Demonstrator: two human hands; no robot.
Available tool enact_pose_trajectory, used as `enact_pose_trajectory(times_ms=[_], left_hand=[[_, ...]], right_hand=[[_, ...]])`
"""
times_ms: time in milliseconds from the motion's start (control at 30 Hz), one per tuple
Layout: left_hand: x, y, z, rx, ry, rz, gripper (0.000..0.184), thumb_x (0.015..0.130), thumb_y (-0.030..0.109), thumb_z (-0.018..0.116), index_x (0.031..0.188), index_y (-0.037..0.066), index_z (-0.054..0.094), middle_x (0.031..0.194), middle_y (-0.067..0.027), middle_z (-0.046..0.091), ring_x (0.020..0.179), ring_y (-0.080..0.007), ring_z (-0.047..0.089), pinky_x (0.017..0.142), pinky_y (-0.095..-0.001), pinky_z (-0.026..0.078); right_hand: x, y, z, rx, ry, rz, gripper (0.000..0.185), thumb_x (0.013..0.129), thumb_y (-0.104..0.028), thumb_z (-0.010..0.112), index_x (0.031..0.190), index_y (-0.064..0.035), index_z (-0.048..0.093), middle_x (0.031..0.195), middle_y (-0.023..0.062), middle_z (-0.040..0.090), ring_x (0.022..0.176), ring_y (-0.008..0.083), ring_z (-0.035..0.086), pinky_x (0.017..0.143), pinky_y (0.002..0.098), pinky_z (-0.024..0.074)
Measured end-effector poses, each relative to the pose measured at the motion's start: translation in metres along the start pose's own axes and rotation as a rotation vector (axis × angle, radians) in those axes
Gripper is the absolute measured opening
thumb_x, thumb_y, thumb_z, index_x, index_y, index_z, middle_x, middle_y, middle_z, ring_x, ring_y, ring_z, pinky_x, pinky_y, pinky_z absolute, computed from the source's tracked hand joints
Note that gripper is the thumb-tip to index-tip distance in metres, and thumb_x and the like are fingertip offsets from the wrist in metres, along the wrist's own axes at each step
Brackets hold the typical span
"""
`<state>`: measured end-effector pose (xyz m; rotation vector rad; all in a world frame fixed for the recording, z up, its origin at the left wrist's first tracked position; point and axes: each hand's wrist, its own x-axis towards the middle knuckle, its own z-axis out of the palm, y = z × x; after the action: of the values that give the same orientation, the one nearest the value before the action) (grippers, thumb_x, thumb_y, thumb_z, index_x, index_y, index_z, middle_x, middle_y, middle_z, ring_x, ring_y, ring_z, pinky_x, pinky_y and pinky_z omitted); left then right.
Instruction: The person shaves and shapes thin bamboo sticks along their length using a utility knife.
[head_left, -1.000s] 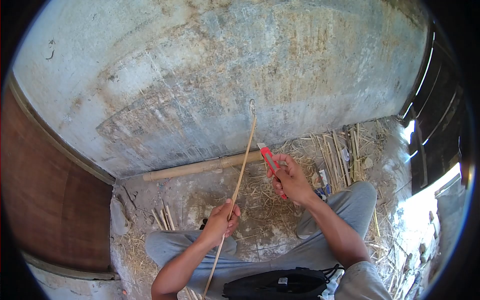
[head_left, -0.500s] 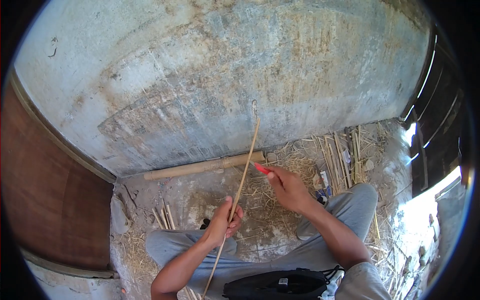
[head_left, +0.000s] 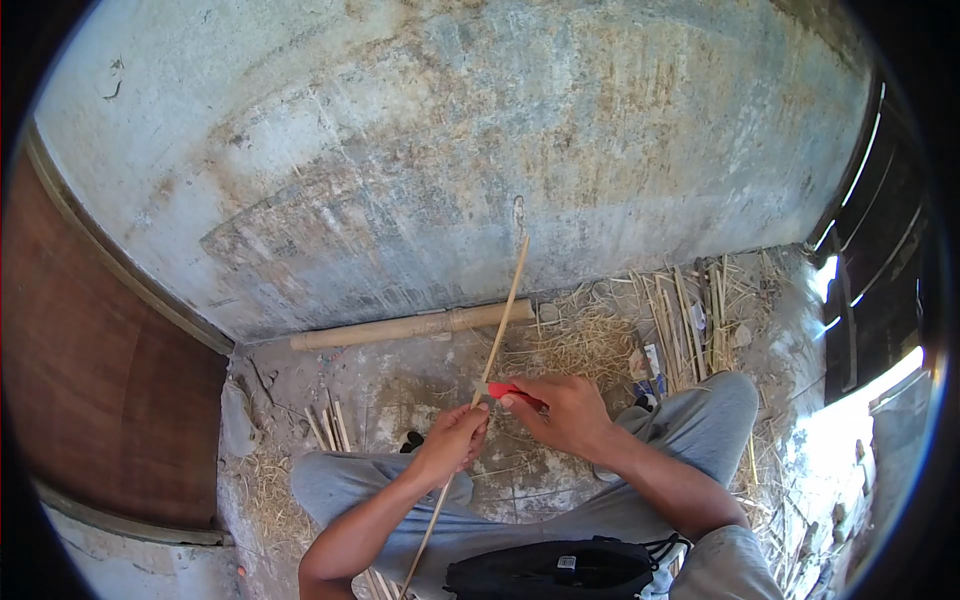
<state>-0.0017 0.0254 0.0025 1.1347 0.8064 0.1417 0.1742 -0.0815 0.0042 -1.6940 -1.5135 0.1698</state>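
A black bag (head_left: 560,572) lies at the waist of the seated person, whose bent legs in grey trousers (head_left: 345,485) spread to either side. A long, thin, pale strip (head_left: 508,305) runs up from beside the bag, slanting between the legs and past both hands, its far end standing out against the wall.

The left hand (head_left: 452,442) pinches the strip partway along, thumb and fingers pressed together around it. Just beyond that grip, the right hand (head_left: 572,412) has its fingers curled closed on a red cutter (head_left: 508,391), whose blade meets the strip close to the left thumb.

Farther out, short sticks (head_left: 328,428) lie on the floor (head_left: 385,385) beyond the left knee. Curly shavings (head_left: 590,345) are heaped past the right hand, with a bundle of longer sticks (head_left: 685,325) to their right. A thick pale pole (head_left: 420,328) lies along the foot of the stained wall (head_left: 480,120).
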Motion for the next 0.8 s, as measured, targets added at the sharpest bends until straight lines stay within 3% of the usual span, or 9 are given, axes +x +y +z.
enact_pose_trajectory(times_ms=[133, 467, 667, 800], left_hand=[[0.002, -0.004, 0.004, 0.068, 0.002, 0.031, 0.03, 0.104, 0.03, 0.046, 0.08, 0.013, 0.044, 0.057, 0.006, 0.032, 0.042, -0.0054, 0.029, 0.037, -0.0252, 0.022], [0.0, -0.005, 0.006, 0.003, 0.038, -0.007, 0.026, 0.105, 0.028, 0.044, 0.083, 0.015, 0.044, 0.058, 0.0067, 0.032, 0.043, -0.0054, 0.028, 0.038, -0.0261, 0.02], [-0.009, -0.01, 0.011, 0.062, -0.056, -0.042, 0.028, 0.105, 0.026, 0.044, 0.081, 0.013, 0.042, 0.058, 0.0064, 0.031, 0.043, -0.0054, 0.028, 0.039, -0.0263, 0.023], [-0.012, -0.017, 0.011, 0.187, -0.057, -0.019, 0.032, 0.105, 0.026, 0.044, 0.077, 0.012, 0.04, 0.058, 0.0063, 0.032, 0.043, -0.0052, 0.029, 0.039, -0.0263, 0.023]], right_hand=[[-0.003, -0.002, 0.005, -0.081, 0.061, -0.004, 0.029, 0.084, -0.032, 0.075, 0.096, -0.0059, 0.074, 0.067, 0.0088, 0.067, 0.054, 0.0241, 0.065, 0.047, 0.0352, 0.0498], [-0.004, -0.005, 0.01, -0.16, 0.135, -0.004, 0.027, 0.083, -0.034, 0.075, 0.092, -0.0088, 0.075, 0.065, 0.0067, 0.066, 0.052, 0.0225, 0.064, 0.046, 0.0357, 0.0494], [0.013, 0.017, -0.01, -0.252, 0.155, 0.101, 0.024, 0.085, -0.036, 0.072, 0.089, -0.012, 0.074, 0.06, 0.0081, 0.062, 0.05, 0.0261, 0.063, 0.043, 0.0379, 0.0479], [0.024, 0.025, -0.024, -0.248, 0.307, 0.147, 0.024, 0.087, -0.034, 0.071, 0.087, -0.01, 0.074, 0.06, 0.011, 0.062, 0.052, 0.029, 0.063, 0.048, 0.0393, 0.0482]])
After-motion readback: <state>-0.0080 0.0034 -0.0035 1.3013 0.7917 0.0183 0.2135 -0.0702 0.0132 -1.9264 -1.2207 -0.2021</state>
